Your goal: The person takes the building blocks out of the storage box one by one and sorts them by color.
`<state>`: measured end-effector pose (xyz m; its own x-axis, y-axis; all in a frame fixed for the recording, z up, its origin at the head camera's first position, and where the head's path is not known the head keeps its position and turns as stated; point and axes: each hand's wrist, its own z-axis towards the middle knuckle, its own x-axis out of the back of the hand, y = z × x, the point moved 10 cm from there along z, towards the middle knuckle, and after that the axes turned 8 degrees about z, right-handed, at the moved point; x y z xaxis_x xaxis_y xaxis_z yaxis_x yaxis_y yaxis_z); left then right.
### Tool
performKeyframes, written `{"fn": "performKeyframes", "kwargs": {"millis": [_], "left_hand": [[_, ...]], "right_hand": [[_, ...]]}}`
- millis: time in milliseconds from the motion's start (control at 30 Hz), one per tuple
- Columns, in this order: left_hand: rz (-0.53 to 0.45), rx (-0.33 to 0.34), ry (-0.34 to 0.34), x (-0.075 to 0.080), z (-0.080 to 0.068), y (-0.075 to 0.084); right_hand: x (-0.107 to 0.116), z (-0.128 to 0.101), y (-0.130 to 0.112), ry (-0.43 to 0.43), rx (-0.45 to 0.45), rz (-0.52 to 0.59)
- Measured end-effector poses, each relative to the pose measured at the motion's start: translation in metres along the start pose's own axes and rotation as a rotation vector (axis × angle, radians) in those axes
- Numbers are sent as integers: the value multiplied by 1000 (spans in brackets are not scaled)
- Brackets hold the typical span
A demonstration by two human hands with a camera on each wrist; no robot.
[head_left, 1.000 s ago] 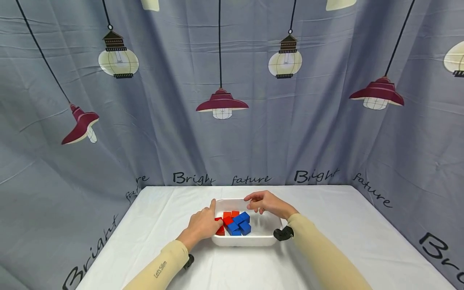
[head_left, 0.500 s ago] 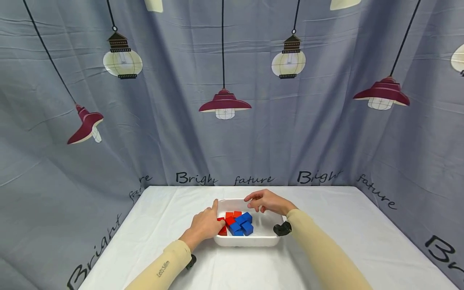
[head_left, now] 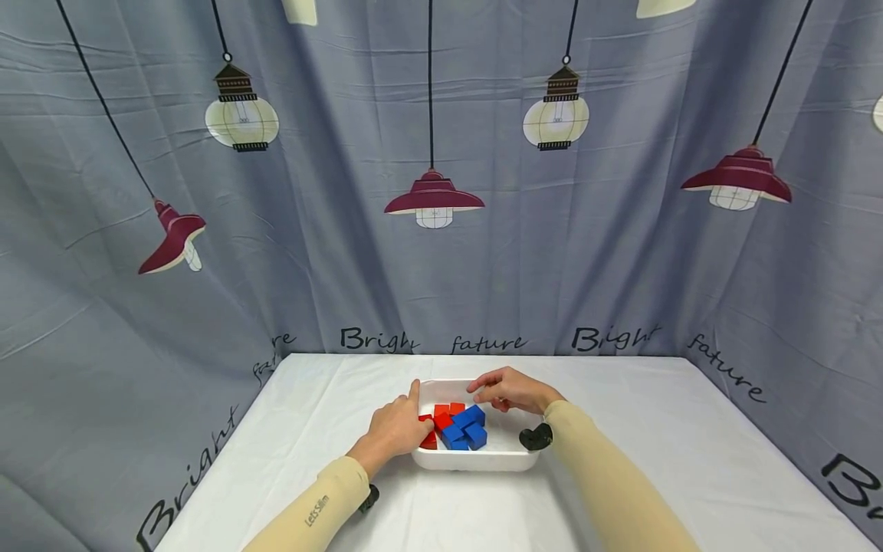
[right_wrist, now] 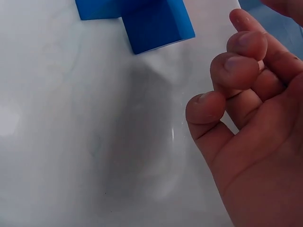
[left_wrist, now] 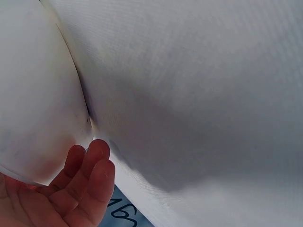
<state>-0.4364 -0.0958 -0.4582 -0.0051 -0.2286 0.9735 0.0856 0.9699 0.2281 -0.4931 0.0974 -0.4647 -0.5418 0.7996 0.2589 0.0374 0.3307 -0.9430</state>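
A white tray [head_left: 476,462] stands on the white table and holds several red blocks [head_left: 442,419] on its left and several blue blocks [head_left: 470,428] in its middle. My left hand [head_left: 403,418] holds the tray's left rim, index finger stretched along it. In the left wrist view the other fingers [left_wrist: 83,182] curl against the tray's outer wall [left_wrist: 38,104]. My right hand [head_left: 484,392] hovers over the tray's far right part, fingers loosely curled and holding nothing. The right wrist view shows those fingers [right_wrist: 222,71] above the tray's bare floor [right_wrist: 85,123], near a blue block [right_wrist: 156,23].
The table cloth [head_left: 655,429] spreads to both sides of the tray. A grey curtain printed with lamps [head_left: 434,203] closes in the back and both sides. Black wrist mounts [head_left: 536,437] sit on both forearms.
The head view has drifted a little. Both hands stay nearly where they were at the tray.
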Motion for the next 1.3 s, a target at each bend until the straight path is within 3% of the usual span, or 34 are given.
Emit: {"fn": "performKeyframes", "kwargs": {"millis": [633,1300], "left_hand": [[-13,-6,1,-4,4,-3],[-29,-7,8,1,1,-4]], "right_hand": [[-8,5,12,19,-83,-40],[-14,5,18,2,-122,-2]]}}
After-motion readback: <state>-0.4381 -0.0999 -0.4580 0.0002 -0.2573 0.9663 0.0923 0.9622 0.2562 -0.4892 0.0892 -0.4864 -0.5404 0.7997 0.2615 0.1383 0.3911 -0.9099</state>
